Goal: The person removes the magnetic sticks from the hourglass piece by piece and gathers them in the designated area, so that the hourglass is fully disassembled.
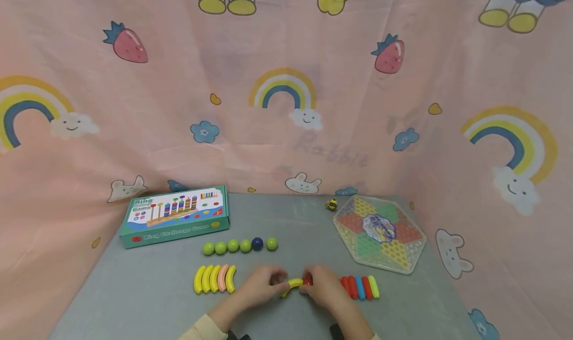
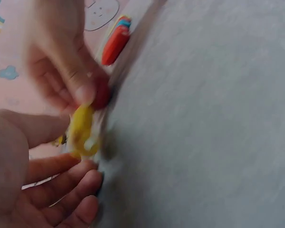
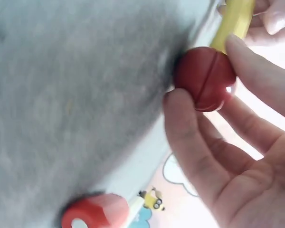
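Note:
My left hand (image 1: 259, 286) pinches a yellow curved rod (image 1: 295, 283) near its lower end, the thumb lying over it. At the other end of the rod, my right hand (image 1: 323, 284) grips a red ball (image 3: 202, 76) between thumb and fingers. Rod and ball touch in the right wrist view, just above the grey tabletop. A round mark shows on the rod's near end (image 2: 90, 144) in the blurred left wrist view. Right of my right hand lies a row of straight rods (image 1: 361, 288) in red, blue and yellow-green, partly hidden by that hand.
Left of my hands are several curved rods (image 1: 215, 279), yellow and one pink. Behind them stretches a row of green balls (image 1: 233, 245) with one blue ball (image 1: 257, 244). Farther back are a game box (image 1: 176, 215), a hexagonal board (image 1: 380, 233) and a small bee figure (image 1: 332, 205).

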A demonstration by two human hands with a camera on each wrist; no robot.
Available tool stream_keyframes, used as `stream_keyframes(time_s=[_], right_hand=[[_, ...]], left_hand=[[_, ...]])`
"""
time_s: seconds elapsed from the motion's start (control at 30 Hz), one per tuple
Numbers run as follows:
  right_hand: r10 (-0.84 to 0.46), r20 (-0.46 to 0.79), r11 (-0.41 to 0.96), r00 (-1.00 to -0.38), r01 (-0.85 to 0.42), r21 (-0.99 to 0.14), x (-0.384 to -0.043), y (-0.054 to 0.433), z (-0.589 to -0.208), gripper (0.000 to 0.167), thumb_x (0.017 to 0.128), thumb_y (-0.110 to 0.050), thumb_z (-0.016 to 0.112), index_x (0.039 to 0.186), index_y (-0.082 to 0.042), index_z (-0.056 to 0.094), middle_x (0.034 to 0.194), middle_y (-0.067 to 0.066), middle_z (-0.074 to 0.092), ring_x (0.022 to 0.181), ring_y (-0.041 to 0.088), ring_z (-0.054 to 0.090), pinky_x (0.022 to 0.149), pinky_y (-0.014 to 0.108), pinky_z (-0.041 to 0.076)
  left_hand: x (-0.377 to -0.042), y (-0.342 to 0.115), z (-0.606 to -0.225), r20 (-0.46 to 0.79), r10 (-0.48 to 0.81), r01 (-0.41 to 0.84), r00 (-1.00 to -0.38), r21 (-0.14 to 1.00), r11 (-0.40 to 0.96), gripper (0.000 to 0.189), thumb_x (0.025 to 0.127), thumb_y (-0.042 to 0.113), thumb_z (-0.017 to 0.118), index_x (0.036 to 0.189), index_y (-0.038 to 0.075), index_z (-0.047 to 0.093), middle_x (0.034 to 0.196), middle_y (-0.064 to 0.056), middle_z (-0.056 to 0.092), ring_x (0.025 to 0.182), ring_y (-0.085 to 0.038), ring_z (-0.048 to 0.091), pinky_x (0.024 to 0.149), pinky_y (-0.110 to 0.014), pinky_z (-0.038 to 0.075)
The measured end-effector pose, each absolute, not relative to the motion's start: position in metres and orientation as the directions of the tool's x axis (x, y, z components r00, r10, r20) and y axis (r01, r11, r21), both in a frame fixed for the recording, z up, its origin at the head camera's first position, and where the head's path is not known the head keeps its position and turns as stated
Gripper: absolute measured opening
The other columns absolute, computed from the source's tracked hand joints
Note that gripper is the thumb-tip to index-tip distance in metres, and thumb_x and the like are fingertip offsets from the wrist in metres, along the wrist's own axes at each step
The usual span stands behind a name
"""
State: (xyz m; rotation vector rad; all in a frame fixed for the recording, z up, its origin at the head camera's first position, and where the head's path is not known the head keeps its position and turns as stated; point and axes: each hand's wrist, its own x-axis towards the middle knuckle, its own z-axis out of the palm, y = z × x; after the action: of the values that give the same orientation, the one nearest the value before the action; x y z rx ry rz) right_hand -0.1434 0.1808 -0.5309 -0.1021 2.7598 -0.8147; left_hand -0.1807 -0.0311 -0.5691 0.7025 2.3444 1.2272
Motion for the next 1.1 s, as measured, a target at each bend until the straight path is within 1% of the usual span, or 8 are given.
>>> stream_keyframes(time_s=[0.13,0.27,0.63,0.8,0.87,0.97,1.03,1.1], right_hand=[[-0.170,-0.245,0.809,-0.954,0.007,-0.588,-0.148,0.181,-0.535,0.026,0.081,-0.017,0.085,0.101,-0.009,0.071,0.092,0.000,0.065,0.084,0.017,0.057,0.076,0.042,0.052],[-0.174,-0.307,0.797,-0.936,0.049,-0.602,-0.152,0.182,-0.538,0.029,0.080,-0.012,0.085,0.105,-0.012,0.071,0.096,0.001,0.065,0.090,0.018,0.058,0.082,0.046,0.052],[-0.176,-0.311,0.782,-0.934,0.059,-0.620,-0.154,0.183,-0.541,0.028,0.079,-0.011,0.085,0.104,-0.013,0.071,0.092,-0.001,0.064,0.086,0.017,0.057,0.080,0.043,0.052],[-0.190,-0.292,0.777,-0.938,0.038,-0.628,-0.154,0.184,-0.540,0.029,0.078,-0.011,0.086,0.103,-0.011,0.071,0.091,-0.001,0.064,0.085,0.016,0.057,0.079,0.043,0.051],[-0.193,-0.287,0.774,-0.938,0.035,-0.633,-0.153,0.184,-0.539,0.029,0.078,-0.011,0.086,0.103,-0.011,0.071,0.090,-0.001,0.065,0.085,0.016,0.058,0.079,0.043,0.051],[-0.201,-0.280,0.766,-0.939,0.027,-0.642,-0.153,0.185,-0.538,0.029,0.078,-0.009,0.086,0.103,-0.011,0.071,0.090,-0.001,0.065,0.085,0.016,0.058,0.080,0.044,0.051],[-0.206,-0.279,0.766,-0.938,0.023,-0.643,-0.152,0.185,-0.538,0.029,0.078,-0.009,0.086,0.103,-0.011,0.071,0.091,-0.001,0.066,0.086,0.016,0.058,0.081,0.045,0.051],[-0.208,-0.281,0.767,-0.937,0.022,-0.641,-0.153,0.185,-0.538,0.030,0.078,-0.008,0.086,0.103,-0.012,0.072,0.092,-0.001,0.066,0.086,0.016,0.058,0.082,0.045,0.052]], left_hand=[[-0.176,-0.023,-0.574,-0.136,0.565,0.225,-0.814,0.822,0.523,0.029,0.090,0.027,0.076,0.113,0.009,0.073,0.082,0.010,0.064,0.069,-0.005,0.056,0.060,-0.022,0.047],[-0.172,-0.016,-0.575,-0.102,0.556,0.298,-0.825,0.756,0.582,0.022,0.087,0.025,0.079,0.105,0.012,0.075,0.081,0.011,0.063,0.070,-0.003,0.055,0.062,-0.022,0.048],[-0.165,-0.006,-0.571,-0.017,0.470,0.344,-0.883,0.657,0.671,0.016,0.081,0.011,0.078,0.096,0.007,0.073,0.081,0.004,0.062,0.068,-0.004,0.052,0.060,-0.021,0.047],[-0.167,-0.011,-0.573,-0.013,0.414,0.322,-0.910,0.606,0.728,0.021,0.084,0.016,0.076,0.101,0.006,0.070,0.086,0.001,0.062,0.068,-0.007,0.052,0.058,-0.024,0.046],[-0.170,-0.015,-0.572,0.001,0.461,0.381,-0.888,0.565,0.732,0.031,0.088,0.025,0.075,0.112,0.007,0.069,0.098,0.000,0.064,0.076,-0.008,0.057,0.064,-0.026,0.051],[-0.176,-0.023,-0.567,0.021,0.606,0.533,-0.795,0.500,0.683,0.048,0.090,0.037,0.075,0.130,0.012,0.065,0.121,-0.002,0.063,0.101,-0.014,0.063,0.087,-0.035,0.055],[-0.180,-0.029,-0.563,0.004,0.701,0.618,-0.713,0.475,0.626,0.056,0.088,0.039,0.077,0.138,0.017,0.061,0.135,0.000,0.059,0.119,-0.016,0.058,0.102,-0.040,0.050],[-0.183,-0.034,-0.558,-0.053,0.768,0.655,-0.638,0.488,0.577,0.062,0.085,0.034,0.080,0.142,0.019,0.058,0.142,0.002,0.056,0.130,-0.018,0.051,0.110,-0.043,0.043]])
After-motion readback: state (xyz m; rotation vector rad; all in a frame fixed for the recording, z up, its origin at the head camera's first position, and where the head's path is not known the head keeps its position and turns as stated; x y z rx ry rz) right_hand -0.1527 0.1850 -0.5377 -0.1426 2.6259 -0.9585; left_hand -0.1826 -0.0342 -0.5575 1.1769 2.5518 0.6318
